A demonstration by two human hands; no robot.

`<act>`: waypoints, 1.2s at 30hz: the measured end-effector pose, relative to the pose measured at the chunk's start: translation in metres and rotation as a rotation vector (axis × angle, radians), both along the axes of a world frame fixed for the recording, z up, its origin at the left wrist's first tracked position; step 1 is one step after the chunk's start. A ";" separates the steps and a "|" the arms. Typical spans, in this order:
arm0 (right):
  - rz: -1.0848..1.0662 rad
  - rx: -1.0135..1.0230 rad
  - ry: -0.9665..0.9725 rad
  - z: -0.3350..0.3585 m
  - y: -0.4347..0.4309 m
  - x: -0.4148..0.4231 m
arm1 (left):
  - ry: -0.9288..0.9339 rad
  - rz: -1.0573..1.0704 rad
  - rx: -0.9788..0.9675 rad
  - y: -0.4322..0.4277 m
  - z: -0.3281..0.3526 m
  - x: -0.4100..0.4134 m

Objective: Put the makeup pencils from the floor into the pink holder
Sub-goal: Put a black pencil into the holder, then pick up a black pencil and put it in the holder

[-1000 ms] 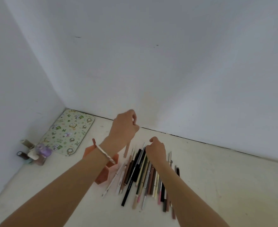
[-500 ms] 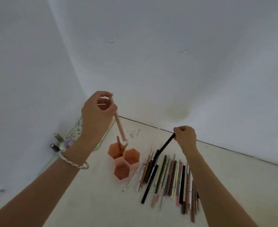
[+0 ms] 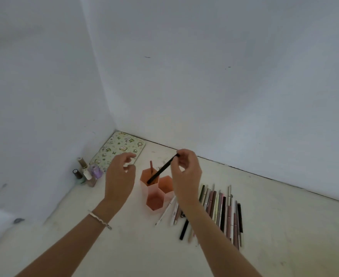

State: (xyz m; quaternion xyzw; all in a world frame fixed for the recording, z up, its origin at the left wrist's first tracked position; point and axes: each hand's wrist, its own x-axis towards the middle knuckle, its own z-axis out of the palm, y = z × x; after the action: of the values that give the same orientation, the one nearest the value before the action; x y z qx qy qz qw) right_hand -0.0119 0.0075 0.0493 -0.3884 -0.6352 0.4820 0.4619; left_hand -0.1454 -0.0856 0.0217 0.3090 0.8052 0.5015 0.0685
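The pink holder (image 3: 155, 200), three joined hexagonal cups, stands on the floor between my hands. A pinkish-brown pencil (image 3: 151, 166) sticks up out of its far left cup. My right hand (image 3: 185, 172) pinches the top end of a black pencil (image 3: 162, 169), which slants down with its lower tip over that same cup. My left hand (image 3: 118, 176) hovers left of the holder, fingers apart, holding nothing. A row of several makeup pencils (image 3: 218, 208) lies on the floor to the right, partly hidden by my right forearm.
A flat case with a green printed pattern (image 3: 118, 149) lies in the corner by the walls. Several small nail polish bottles (image 3: 86, 173) stand along the left wall. White walls close off the left and far sides.
My left hand let the pinkish pencil go into the far left cup and opened. My right hand carried the black pencil from the floor row over to the holder.
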 end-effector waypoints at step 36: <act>-0.149 -0.237 -0.264 -0.067 0.109 0.104 | 0.217 -0.474 -0.834 0.156 -0.077 0.122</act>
State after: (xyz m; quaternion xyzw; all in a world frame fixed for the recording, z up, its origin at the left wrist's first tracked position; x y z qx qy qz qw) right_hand 0.0921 0.1162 -0.0180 -0.5460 -0.5986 0.4628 0.3598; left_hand -0.0236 0.0704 -0.0553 0.4805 0.8473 0.0721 0.2146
